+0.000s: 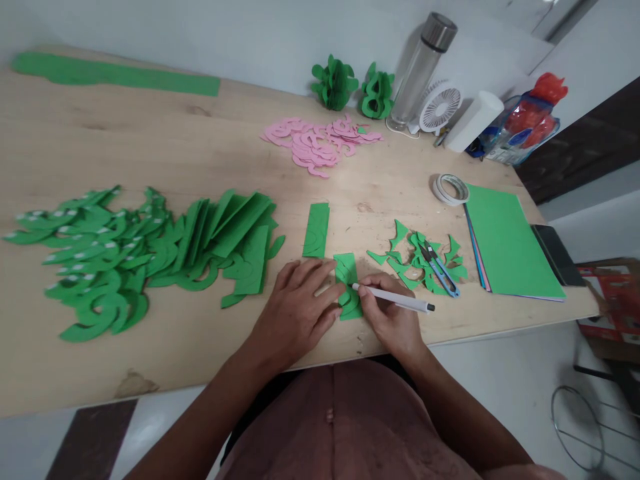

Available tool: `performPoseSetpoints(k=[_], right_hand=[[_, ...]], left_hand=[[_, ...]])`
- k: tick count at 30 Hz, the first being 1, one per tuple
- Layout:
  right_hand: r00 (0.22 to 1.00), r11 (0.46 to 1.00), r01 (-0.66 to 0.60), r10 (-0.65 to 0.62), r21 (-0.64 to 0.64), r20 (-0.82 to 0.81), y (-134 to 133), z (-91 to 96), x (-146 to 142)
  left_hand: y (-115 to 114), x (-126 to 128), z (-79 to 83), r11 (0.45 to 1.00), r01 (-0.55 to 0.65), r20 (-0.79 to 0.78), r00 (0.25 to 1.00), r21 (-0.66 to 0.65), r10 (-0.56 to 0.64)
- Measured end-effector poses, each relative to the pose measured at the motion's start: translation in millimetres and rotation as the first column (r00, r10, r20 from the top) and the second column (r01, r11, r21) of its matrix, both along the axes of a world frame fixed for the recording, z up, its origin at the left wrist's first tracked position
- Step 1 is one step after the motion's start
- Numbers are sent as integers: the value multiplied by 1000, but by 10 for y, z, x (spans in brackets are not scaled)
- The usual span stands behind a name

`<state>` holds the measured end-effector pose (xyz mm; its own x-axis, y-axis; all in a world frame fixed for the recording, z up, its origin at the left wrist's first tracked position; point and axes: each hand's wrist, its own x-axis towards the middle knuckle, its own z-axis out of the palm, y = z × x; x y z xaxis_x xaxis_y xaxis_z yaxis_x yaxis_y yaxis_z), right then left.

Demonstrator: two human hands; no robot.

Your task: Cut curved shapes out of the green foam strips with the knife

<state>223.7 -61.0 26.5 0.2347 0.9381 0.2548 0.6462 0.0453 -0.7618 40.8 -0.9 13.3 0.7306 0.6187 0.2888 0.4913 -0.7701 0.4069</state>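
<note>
My right hand [387,313] is closed around a white pen [400,300], its tip down on a small folded green paper piece [347,273] near the table's front edge. A curved green cut-out lies on that piece under the pen tip. My left hand [295,307] rests flat with fingers spread, pressing the green piece and cut-out down from the left. Another folded green strip [317,230] lies just behind.
A large heap of green cut-outs [125,257] spreads at left. Green scraps and small snips [440,270] lie right of my hands, then a stack of coloured sheets [510,243], a tape roll [450,189] and a phone [557,253]. Pink cut-outs [320,141], a bottle [420,70] and fan [440,107] stand behind.
</note>
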Motion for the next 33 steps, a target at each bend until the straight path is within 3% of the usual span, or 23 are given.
performPoseSetpoints(k=[33], right_hand=[[1000,1000,6,-6,7,-6,11,-5,5]], left_hand=[[-3,10,40,1000,-6,1,1000,-18,6]])
